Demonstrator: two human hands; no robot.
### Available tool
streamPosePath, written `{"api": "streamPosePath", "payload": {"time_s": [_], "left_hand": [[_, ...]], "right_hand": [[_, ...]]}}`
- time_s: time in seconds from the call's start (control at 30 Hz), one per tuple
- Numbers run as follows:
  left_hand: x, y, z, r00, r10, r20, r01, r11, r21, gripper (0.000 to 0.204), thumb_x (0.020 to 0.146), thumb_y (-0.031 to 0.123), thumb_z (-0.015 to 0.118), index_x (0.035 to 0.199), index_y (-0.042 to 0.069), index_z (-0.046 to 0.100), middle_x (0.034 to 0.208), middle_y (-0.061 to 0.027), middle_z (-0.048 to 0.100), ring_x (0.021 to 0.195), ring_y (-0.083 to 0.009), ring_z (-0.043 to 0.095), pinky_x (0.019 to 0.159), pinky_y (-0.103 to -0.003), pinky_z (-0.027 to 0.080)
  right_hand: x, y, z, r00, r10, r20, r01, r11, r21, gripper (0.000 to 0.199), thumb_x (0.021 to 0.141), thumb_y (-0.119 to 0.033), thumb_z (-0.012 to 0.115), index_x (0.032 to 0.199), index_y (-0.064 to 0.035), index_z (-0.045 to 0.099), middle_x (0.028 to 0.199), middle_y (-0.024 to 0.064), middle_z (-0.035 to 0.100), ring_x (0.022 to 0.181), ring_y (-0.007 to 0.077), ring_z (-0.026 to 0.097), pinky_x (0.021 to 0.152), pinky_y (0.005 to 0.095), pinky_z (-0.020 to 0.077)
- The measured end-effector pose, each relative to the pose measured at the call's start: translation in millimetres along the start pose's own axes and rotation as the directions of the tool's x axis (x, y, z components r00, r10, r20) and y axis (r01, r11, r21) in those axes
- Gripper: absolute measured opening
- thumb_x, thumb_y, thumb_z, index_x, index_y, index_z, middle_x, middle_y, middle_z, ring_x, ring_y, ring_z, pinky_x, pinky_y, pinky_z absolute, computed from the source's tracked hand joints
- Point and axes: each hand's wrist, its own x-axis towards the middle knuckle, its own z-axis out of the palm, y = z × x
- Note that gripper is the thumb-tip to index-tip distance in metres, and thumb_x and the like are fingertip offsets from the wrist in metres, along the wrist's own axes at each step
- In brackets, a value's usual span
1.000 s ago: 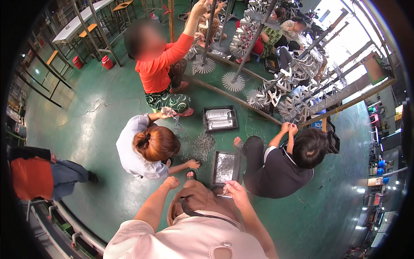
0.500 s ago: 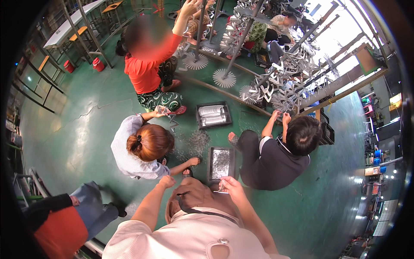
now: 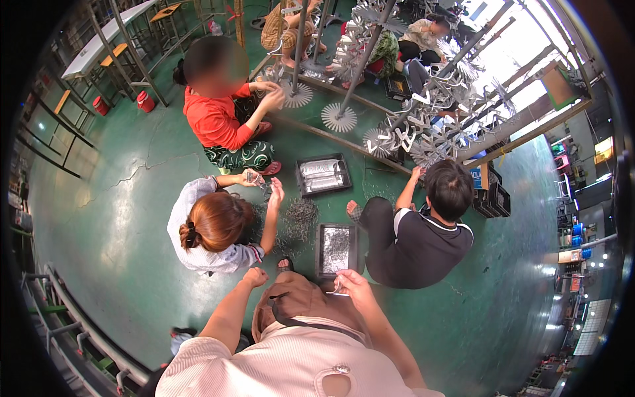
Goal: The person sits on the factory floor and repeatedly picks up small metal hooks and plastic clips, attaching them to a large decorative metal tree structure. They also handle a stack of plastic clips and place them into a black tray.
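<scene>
My left hand (image 3: 254, 276) is closed near my left knee, and whatever its fingers may hold is too small to make out. Over my lap, my right hand (image 3: 356, 287) grips a thin, bent metal piece (image 3: 338, 286) between thumb and fingers. Just beyond my right hand lies a dark tray (image 3: 319, 250) on the floor, with many small shiny metal bits in it. A heap of small dark metal bits (image 3: 301, 216) is spread on the floor to the left of that tray.
Farther off is a second dark tray (image 3: 304, 190) of silvery curved pieces. A metal rack (image 3: 357, 143) hung with white parts stands ahead. People crouch around: one in red (image 3: 210, 119), one in a light shirt (image 3: 192, 238), one in black (image 3: 423, 248). Dark crates (image 3: 493, 202) stand right.
The person in red has lowered a raised arm. The light-shirted person's hand has come up from the floor. A figure at lower left has mostly left view. My hands stay nearly still.
</scene>
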Motion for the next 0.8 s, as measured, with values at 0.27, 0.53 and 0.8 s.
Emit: {"api": "streamPosePath", "payload": {"time_s": [0.27,0.53,0.8], "left_hand": [[-6,7,-7,0.995,-0.015,0.095,0.014,1.000,0.010,0.024,0.078,0.032,0.060,0.093,0.015,0.069,0.097,-0.0106,0.065,0.094,-0.0271,0.061,0.084,-0.038,0.047],[-2,11,-17,0.996,0.066,0.063,-0.075,0.984,0.159,0.027,0.079,0.033,0.056,0.088,0.011,0.069,0.084,-0.0108,0.067,0.089,-0.0271,0.063,0.081,-0.036,0.048],[-99,191,-66,0.771,0.626,-0.114,-0.624,0.709,-0.329,0.040,0.082,0.024,0.062,0.119,0.009,0.054,0.103,-0.0062,0.065,0.090,-0.0169,0.061,0.083,-0.031,0.046]], "right_hand": [[1,0,0,1.000,0.008,-0.010,-0.008,1.000,0.000,0.015,0.090,-0.014,0.055,0.101,-0.0049,0.058,0.084,0.0016,0.061,0.076,0.0095,0.058,0.068,0.0237,0.0474],[9,-1,1,1.000,-0.021,0.009,0.021,1.000,0.008,0.019,0.088,-0.015,0.058,0.104,-0.0047,0.059,0.086,0.0022,0.063,0.076,0.0083,0.060,0.064,0.0208,0.0461],[15,-6,9,0.977,-0.201,-0.075,0.192,0.974,-0.117,0.014,0.087,-0.012,0.059,0.098,-0.0036,0.060,0.086,0.0048,0.066,0.076,0.0066,0.060,0.062,0.0177,0.0445]]}}
